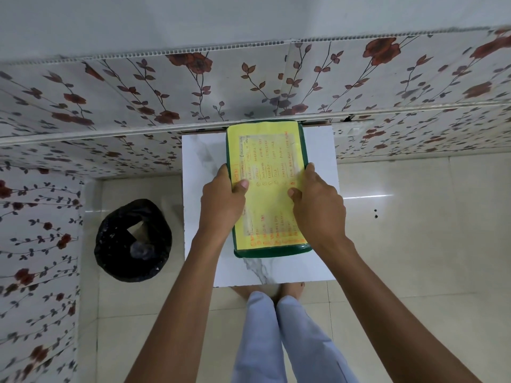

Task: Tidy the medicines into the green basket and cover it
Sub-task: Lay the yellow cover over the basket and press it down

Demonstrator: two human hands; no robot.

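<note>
The green basket (272, 251) stands on a white marble-patterned table (204, 167), its far end against the wall. A yellow sheet with orange writing (266, 150) lies flat over its top as a cover, hiding whatever is inside. My left hand (221, 200) grips the basket's left edge, thumb pressed on the yellow cover. My right hand (318, 205) grips the right edge, thumb also on the cover. No medicines are visible.
A bin lined with a black bag (132, 241) stands on the tiled floor left of the table. Floral wall panels (110, 100) run behind and to the left. My legs and bare feet (276, 291) are at the table's near edge.
</note>
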